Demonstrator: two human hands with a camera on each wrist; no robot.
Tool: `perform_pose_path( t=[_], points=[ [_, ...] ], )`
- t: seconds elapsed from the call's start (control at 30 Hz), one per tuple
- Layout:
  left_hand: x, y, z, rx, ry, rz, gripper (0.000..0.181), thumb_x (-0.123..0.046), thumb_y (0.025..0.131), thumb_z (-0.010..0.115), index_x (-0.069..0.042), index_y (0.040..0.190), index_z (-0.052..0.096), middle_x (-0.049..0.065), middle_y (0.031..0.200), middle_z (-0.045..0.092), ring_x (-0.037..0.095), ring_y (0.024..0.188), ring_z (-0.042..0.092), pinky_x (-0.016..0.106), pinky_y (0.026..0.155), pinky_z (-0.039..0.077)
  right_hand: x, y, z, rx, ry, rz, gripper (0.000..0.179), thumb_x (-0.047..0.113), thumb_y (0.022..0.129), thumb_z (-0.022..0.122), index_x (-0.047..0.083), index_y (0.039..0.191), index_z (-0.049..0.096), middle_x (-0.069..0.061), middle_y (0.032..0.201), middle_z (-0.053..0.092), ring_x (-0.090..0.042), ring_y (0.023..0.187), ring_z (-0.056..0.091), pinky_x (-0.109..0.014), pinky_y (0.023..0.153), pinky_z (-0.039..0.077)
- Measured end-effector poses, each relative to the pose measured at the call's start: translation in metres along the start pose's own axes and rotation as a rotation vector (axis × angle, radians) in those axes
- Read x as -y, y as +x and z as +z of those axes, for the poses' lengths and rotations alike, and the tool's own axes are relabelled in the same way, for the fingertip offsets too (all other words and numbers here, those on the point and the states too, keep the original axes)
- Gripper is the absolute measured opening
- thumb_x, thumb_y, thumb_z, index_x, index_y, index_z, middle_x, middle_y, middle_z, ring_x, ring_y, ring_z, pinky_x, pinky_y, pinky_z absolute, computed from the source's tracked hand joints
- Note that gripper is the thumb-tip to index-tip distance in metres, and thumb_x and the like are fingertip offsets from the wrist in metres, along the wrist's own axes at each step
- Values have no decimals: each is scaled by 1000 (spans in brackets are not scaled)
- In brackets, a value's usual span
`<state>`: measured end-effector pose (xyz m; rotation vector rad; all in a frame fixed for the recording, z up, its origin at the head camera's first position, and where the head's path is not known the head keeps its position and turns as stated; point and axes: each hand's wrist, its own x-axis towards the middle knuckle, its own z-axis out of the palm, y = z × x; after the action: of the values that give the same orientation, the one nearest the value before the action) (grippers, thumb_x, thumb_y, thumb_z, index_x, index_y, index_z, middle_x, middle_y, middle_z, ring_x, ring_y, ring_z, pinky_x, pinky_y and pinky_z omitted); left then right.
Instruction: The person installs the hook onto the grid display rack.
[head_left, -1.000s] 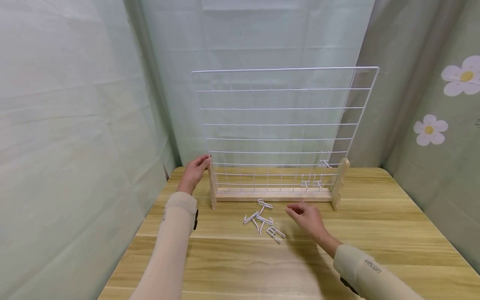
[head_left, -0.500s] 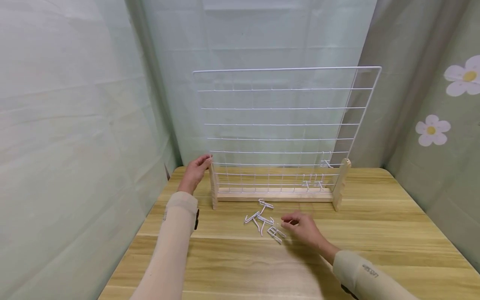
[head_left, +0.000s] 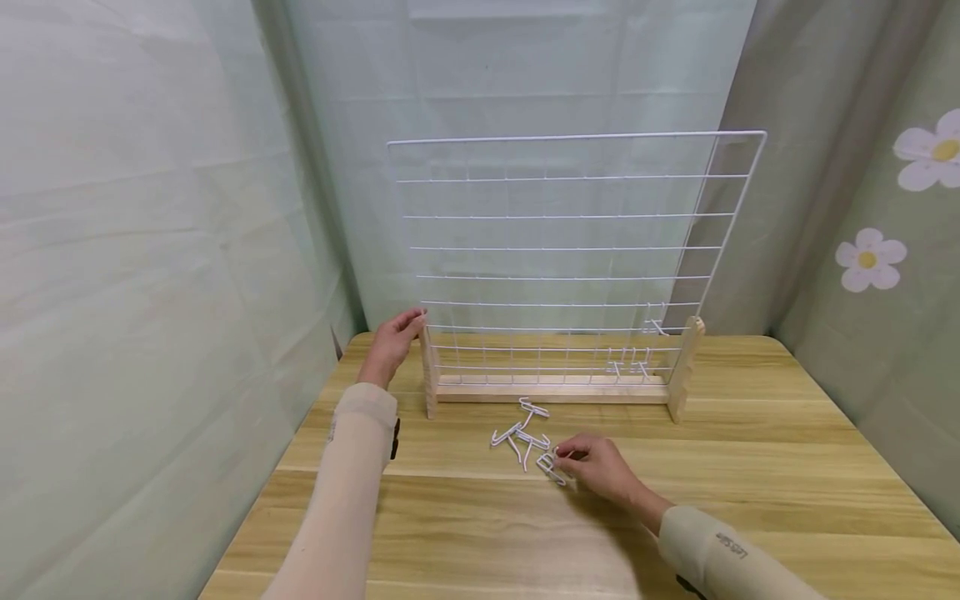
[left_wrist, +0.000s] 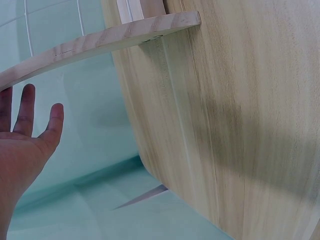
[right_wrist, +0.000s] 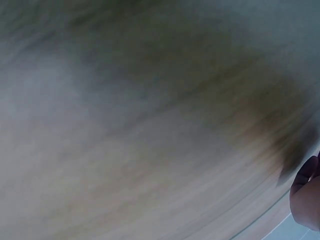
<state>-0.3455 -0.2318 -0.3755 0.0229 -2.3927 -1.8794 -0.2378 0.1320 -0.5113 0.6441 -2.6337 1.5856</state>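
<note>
Close to the front of the rack, my right hand (head_left: 600, 471) has thumb and index finger at one end of a white wire hook (head_left: 553, 473), pinching it low over the table. Blur fills most of the right wrist view, with part of the right hand (right_wrist: 306, 202) at its edge. My left hand (head_left: 392, 343) holds the top of the left wooden post (head_left: 428, 375) of a white wire grid rack (head_left: 555, 304). In the left wrist view, several fingers of the left hand (left_wrist: 25, 145) reach up beside that post (left_wrist: 115, 36).
Several more white hooks lie in a loose group, among them one hook (head_left: 532, 410) nearest the rack. A few hooks (head_left: 641, 369) hang on the grid's lower right. Pale cloth (head_left: 172, 250) closes in the wooden table (head_left: 465, 533) on the sides and back.
My right hand has moved left and down to the nearest loose hook, and its fingertips have closed on it. The left hand has stayed at the post.
</note>
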Motion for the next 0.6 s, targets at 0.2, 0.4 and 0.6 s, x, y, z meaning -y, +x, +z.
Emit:
perform_pose_path(
  t=[0.2, 0.4, 0.6],
  points=[
    [-1, -1, 0, 3, 4, -9, 48, -33, 104, 52, -9, 146, 50, 13, 147, 49, 30, 134, 43, 48, 114, 28, 0, 0, 3, -15, -28, -1, 7, 6, 85, 77, 4, 91, 78, 1, 89, 71, -10, 82, 63, -24, 72, 51],
    [1, 0, -1, 8, 14, -6, 49, -34, 104, 52, -10, 147, 49, 12, 148, 48, 29, 135, 42, 47, 114, 29, -1, 1, 5, -10, -28, -19, 7, 8, 85, 77, 4, 91, 78, 1, 89, 72, -10, 83, 63, -24, 73, 50],
    [3, 2, -1, 4, 4, -4, 48, -33, 104, 53, -10, 146, 51, 11, 148, 49, 27, 135, 42, 46, 113, 30, -3, 2, 6, -16, -43, -2, 5, 8, 86, 77, 6, 90, 79, 3, 90, 72, -10, 85, 63, -24, 75, 50]
  ],
)
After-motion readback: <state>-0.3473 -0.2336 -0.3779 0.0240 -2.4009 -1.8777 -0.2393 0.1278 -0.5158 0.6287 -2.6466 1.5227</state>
